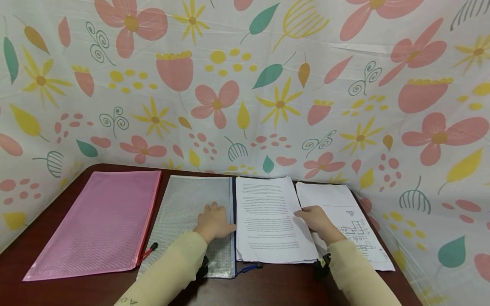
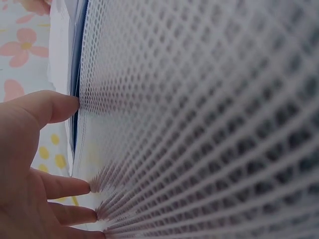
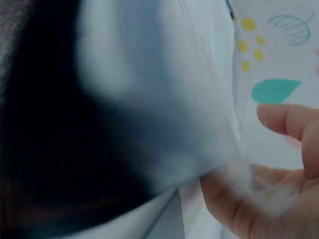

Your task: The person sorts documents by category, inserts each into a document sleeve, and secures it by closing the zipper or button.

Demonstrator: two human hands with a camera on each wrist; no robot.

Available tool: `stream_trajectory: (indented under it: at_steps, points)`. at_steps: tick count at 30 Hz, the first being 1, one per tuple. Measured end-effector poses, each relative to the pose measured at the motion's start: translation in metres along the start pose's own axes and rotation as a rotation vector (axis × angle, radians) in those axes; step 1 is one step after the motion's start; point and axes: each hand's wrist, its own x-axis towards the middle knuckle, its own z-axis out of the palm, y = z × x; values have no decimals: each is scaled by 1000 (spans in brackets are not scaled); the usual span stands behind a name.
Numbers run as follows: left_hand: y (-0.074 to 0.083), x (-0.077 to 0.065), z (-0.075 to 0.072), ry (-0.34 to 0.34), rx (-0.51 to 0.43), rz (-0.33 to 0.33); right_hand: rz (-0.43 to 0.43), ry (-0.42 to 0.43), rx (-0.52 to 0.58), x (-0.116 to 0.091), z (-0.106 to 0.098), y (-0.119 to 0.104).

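My left hand (image 1: 215, 223) rests on a grey mesh zipper pouch (image 1: 199, 191), fingers spread. Its thumb lies at the pouch's dark blue zipper edge (image 2: 76, 117), as the left wrist view shows. To the right lies a stack of printed sheets (image 1: 268, 221), and my right hand (image 1: 315, 219) holds its right edge. In the right wrist view the fingers (image 3: 224, 204) curl behind a blurred sheet, partly hidden by it, while the thumb (image 3: 281, 117) stands out on the near side. Under the right forearm is a second set of papers with line drawings (image 1: 356, 229).
A pink mesh zipper pouch (image 1: 101, 221) with a red edge lies on the left of the dark brown table (image 1: 268, 289). Blue (image 1: 249, 268) and red (image 1: 148, 251) zipper pulls stick out near the pouches' lower corners. A flower-patterned curtain (image 1: 245, 93) closes off the back and sides.
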Motion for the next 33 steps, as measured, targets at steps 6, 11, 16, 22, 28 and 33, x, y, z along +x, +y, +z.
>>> stream_trajectory:
  at_steps: [6, 11, 16, 22, 28, 33]
  points:
    - [-2, 3, 0, -4, -8, 0, 19, -171, 126, -8, -2, 13]
    - [-4, 4, 0, -4, -13, -1, -26, -228, 217, -17, 0, 21]
    - [-4, 7, 0, 3, -10, 4, -72, -213, 286, -25, 2, 26]
    - [-8, 13, -2, 16, -38, 35, -100, -257, 354, -35, 5, 27]
    - [-11, 15, -5, 36, -108, 58, -88, -162, 343, -42, 11, 27]
    - [-9, 10, -9, 95, -181, 104, -81, -62, 339, -45, 15, 27]
